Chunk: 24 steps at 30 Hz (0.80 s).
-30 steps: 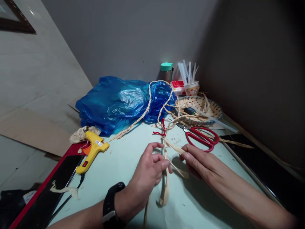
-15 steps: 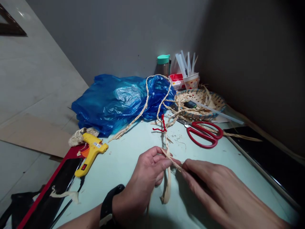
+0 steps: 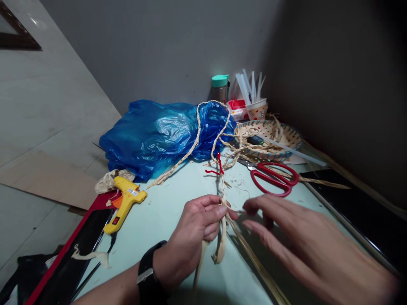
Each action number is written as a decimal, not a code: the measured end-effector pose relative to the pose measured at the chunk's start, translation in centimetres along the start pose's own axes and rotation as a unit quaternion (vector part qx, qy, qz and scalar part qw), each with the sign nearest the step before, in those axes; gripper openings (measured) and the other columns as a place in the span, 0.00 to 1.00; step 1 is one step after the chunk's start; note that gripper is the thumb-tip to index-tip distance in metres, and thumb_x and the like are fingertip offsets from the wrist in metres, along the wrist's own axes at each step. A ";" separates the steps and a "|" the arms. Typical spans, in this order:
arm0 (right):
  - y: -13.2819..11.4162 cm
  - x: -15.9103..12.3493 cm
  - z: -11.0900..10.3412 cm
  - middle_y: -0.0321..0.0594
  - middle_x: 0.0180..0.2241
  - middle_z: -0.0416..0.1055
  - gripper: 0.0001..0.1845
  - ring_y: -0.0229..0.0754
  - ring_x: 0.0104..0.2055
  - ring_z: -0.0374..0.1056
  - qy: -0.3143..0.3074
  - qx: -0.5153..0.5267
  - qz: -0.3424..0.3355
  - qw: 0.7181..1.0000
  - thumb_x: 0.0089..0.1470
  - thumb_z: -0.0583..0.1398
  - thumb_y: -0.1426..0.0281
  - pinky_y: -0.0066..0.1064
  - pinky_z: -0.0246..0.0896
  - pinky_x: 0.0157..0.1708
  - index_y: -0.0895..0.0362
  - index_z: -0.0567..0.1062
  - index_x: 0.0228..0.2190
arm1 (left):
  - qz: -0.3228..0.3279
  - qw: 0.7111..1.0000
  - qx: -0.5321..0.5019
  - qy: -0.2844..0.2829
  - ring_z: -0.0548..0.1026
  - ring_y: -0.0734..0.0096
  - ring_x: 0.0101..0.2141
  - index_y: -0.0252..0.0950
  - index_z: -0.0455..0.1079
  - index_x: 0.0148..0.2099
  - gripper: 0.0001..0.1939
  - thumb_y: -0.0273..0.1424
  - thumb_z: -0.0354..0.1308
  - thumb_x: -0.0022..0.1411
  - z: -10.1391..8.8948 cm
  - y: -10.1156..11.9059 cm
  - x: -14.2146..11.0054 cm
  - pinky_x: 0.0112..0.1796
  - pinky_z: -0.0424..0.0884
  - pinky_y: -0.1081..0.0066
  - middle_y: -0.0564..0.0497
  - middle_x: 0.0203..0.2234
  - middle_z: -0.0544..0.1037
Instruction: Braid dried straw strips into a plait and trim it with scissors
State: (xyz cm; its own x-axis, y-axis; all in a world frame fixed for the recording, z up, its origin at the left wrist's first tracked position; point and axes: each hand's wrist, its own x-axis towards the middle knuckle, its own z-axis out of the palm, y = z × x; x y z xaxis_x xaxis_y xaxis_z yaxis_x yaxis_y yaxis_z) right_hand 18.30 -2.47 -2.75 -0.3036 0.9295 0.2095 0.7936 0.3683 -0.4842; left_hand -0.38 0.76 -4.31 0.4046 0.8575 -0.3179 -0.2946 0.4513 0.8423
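My left hand (image 3: 197, 228), with a black watch on its wrist, pinches pale straw strips (image 3: 222, 237) at the end of a braided straw cord (image 3: 197, 140) on the light green table (image 3: 165, 212). The braid runs back over a blue plastic bag (image 3: 152, 135) and carries a red tie (image 3: 218, 167). My right hand (image 3: 286, 233) hovers just right of the strips, blurred, its fingers spread and its fingertips by one long strip (image 3: 254, 262). Whether it grips that strip is unclear.
Red scissors (image 3: 273, 178) lie behind my right hand. A woven basket (image 3: 270, 137) with straw, a cup of glue sticks (image 3: 256, 108) and a green-capped bottle (image 3: 220, 87) stand at the back. A yellow glue gun (image 3: 125, 203) lies left. A dark panel (image 3: 356, 216) edges the right.
My right hand has drawn back from pinching the strips beside my left hand and its fingers have spread. A long strip now trails toward me. My left hand keeps its pinch.
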 end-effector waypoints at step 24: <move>-1.1 0.4 1.1 0.38 0.20 0.71 0.21 0.39 0.21 0.65 -0.084 0.074 0.050 0.992 0.65 0.46 0.66 0.28 0.57 0.24 0.54 0.71 0.25 | -0.009 0.996 0.075 0.037 0.46 0.86 0.16 0.34 0.64 0.34 0.09 0.31 0.61 0.58 0.8 -0.2 0.0 0.18 0.39 0.74 0.62 0.18 0.56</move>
State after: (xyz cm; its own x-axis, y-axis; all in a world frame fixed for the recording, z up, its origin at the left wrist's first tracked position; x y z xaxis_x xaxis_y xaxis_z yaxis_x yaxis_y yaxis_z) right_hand 16.76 -2.42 -3.07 -0.3209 0.9470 0.0146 0.7426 0.2611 -0.6168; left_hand 0.39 0.50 -4.18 0.3425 0.8678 -0.3600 -0.1526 0.4295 0.8901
